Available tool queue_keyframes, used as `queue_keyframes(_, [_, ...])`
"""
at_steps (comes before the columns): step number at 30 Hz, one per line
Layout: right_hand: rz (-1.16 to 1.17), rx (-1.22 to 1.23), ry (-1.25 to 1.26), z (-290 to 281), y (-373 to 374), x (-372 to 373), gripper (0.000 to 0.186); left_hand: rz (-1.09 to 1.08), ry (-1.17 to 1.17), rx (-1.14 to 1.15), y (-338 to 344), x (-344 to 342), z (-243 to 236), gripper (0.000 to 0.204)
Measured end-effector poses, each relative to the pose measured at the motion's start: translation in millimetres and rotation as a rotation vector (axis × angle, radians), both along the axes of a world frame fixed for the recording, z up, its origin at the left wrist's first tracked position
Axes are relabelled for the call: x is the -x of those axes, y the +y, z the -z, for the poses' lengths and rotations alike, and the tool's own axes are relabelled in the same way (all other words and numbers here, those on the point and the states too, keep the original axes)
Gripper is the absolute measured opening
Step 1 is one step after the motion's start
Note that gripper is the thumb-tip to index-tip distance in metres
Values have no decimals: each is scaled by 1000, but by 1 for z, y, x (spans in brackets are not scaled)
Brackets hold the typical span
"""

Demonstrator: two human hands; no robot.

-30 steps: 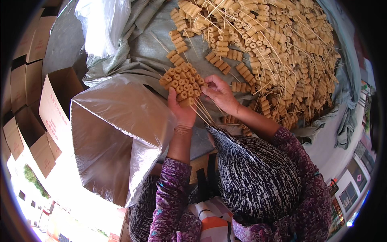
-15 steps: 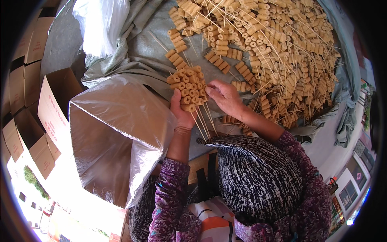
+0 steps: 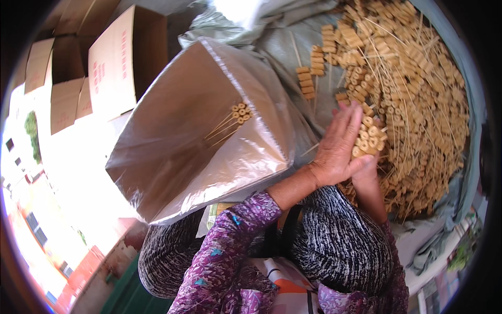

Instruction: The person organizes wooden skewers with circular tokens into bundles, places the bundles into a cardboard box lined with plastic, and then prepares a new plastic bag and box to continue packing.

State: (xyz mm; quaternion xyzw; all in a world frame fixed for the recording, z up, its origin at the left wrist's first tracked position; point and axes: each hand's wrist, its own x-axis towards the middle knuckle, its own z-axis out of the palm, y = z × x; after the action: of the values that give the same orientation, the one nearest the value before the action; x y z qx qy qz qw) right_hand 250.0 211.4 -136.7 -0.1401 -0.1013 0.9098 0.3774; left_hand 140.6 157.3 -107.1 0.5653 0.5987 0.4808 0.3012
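Between my two hands is a bundle of skewered tan tube-shaped rolls point(image 3: 370, 137), their hollow ends facing up. My left hand point(image 3: 337, 144) presses along the bundle's left side, fingers straight and thumb near its lower edge. On the other side, my right hand point(image 3: 368, 175) grips the bundle from below; most of its fingers are hidden. Left of my hands stands a carton lined with clear plastic point(image 3: 172, 152), its mouth open. Inside it lies another small bundle of skewered rolls point(image 3: 241, 113), sticks pointing down to the left.
A large heap of skewered rolls point(image 3: 418, 99) covers the grey sheet point(image 3: 293, 47) on the right. Several loose skewers point(image 3: 305, 82) lie at its left edge. More open cartons point(image 3: 112, 60) stand at the far left. My knees in patterned trousers point(image 3: 345, 235) are below my hands.
The view has turned, so the lined carton shows more of its inside, with a bundle in it. My left hand has come across to the bundle's side, and both hands are closer to the heap.
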Motion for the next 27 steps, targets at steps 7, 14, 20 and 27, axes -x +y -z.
queue_keyframes(7, [-31, -226, -135, -53, 2, 26, 67, -70, -397, -8, -4, 25, -66, 102])
queue_keyframes(14, [-42, -894, -691, -100, 27, 67, 42, -54, -1135, 47, -14, 126, -206, 91])
queue_keyframes(20, [-97, -1395, -653, -141, 16, 107, 61, -68, -917, 259, -75, 227, -202, 81])
queue_keyframes(27, [-180, -1560, -816, -139, -6, 118, 64, 20, -317, 669, -77, 233, -97, 72])
